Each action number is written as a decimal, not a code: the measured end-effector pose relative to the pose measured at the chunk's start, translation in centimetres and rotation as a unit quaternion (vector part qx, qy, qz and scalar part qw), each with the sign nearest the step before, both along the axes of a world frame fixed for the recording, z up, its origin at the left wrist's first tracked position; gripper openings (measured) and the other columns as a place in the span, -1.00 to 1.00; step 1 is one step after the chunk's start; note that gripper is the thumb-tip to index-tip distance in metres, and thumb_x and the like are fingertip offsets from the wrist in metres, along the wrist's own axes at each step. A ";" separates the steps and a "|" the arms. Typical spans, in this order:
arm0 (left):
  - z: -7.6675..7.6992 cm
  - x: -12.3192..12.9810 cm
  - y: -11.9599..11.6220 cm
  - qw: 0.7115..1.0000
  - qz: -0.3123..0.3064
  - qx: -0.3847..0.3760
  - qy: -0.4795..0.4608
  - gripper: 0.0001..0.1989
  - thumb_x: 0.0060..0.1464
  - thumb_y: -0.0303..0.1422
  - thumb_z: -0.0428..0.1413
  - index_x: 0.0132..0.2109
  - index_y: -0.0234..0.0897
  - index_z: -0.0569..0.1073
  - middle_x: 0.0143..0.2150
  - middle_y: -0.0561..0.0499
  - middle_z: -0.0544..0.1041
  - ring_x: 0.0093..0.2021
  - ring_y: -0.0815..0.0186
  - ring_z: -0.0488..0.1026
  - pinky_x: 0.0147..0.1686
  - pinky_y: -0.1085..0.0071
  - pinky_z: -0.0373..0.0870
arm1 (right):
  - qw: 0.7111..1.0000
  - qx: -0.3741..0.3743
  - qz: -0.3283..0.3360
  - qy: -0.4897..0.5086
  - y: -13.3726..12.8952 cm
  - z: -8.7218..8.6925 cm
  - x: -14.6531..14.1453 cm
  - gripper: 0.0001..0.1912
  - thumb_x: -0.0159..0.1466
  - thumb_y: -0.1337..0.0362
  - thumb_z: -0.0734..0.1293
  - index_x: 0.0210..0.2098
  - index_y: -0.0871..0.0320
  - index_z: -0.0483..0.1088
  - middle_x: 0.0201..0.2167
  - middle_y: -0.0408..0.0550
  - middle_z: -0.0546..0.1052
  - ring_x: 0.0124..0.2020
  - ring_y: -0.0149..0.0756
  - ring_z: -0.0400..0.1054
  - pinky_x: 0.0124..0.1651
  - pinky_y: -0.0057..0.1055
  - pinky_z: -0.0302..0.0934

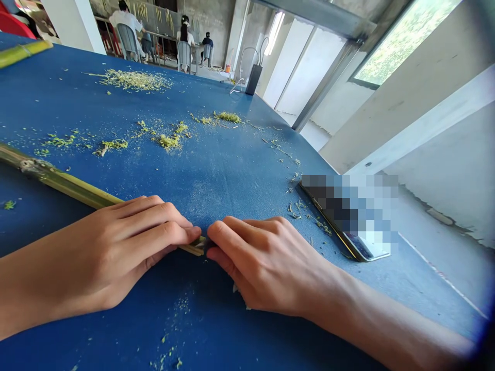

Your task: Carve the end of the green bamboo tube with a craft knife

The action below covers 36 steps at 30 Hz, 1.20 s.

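Observation:
A long green-yellow bamboo piece (83, 191) with a rough node runs from the left edge toward the middle of the blue table. My left hand (131, 247) is closed over it near its cut end, fingers and thumb pressing on it. My right hand (259, 257) is pinched around a small dark tool (208, 243), mostly hidden by the fingers. Its tip touches or nearly touches the bamboo's end, where a pale inner face shows. Something whitish peeks out below my right palm. The tool's exact kind cannot be made out.
Piles of green shavings (168, 140) and a paler heap (135, 80) lie across the blue table (232, 170). A phone (359, 250), partly blurred out, rests at the right edge. A dark box with a cable (253, 80) stands at the far corner. Several people sit at tables beyond.

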<state>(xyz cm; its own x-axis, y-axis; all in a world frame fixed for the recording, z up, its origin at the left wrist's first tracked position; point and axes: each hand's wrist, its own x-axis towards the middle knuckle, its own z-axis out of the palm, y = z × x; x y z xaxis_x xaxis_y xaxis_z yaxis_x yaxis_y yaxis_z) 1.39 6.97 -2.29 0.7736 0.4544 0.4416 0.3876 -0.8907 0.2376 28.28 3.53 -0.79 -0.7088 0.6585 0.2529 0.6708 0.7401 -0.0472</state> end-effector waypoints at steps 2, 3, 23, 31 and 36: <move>0.0 0.0 0.0 1.000 -0.015 0.023 0.009 -0.76 0.51 -0.44 -0.04 0.09 -0.11 0.50 -0.02 0.08 0.64 -0.02 0.32 0.56 0.08 0.40 0.46 | 1.000 0.006 0.003 -0.007 0.1 -0.1 0.1 -0.74 0.61 0.30 0.17 -0.18 0.11 0.41 -0.41 -0.25 0.43 -0.57 -0.37 0.19 -0.50 -0.27 -0.10; 0.0 0.0 -0.1 0.999 -0.019 0.035 0.013 -0.76 0.51 -0.46 -0.04 0.11 -0.14 0.49 -0.01 0.07 0.63 -0.01 0.32 0.55 0.11 0.41 0.44 | 1.000 0.014 0.005 -0.006 0.1 -0.1 0.1 -0.74 0.60 0.31 0.17 -0.19 0.11 0.42 -0.41 -0.25 0.43 -0.57 -0.37 0.19 -0.50 -0.27 -0.09; 0.4 0.5 0.2 0.999 -0.007 0.038 -0.015 -0.73 0.43 -0.57 -0.03 0.02 -0.20 0.52 -0.16 0.06 0.61 -0.17 0.37 0.59 -0.01 0.50 0.51 | 0.995 0.000 0.056 0.088 0.7 -1.3 0.7 -0.67 0.58 0.32 0.18 -0.29 0.14 0.44 -0.49 -0.26 0.41 -0.58 -0.42 0.11 -0.53 -0.31 -0.07; 0.3 0.4 0.1 0.999 -0.012 0.042 -0.014 -0.74 0.44 -0.55 -0.03 0.03 -0.19 0.51 -0.16 0.06 0.62 -0.17 0.37 0.60 -0.03 0.50 0.52 | 0.996 0.009 0.044 0.082 0.4 -1.4 0.6 -0.71 0.55 0.34 0.20 -0.29 0.15 0.44 -0.50 -0.27 0.38 -0.59 -0.43 0.08 -0.54 -0.32 -0.09; 0.2 0.4 0.2 0.999 -0.011 0.034 -0.015 -0.74 0.48 -0.53 -0.05 0.02 -0.19 0.52 -0.13 0.05 0.61 -0.13 0.38 0.59 0.03 0.51 0.49 | 0.996 0.001 0.036 0.083 0.3 -1.4 0.5 -0.72 0.55 0.33 0.21 -0.29 0.15 0.43 -0.50 -0.27 0.37 -0.58 -0.42 0.08 -0.53 -0.32 -0.09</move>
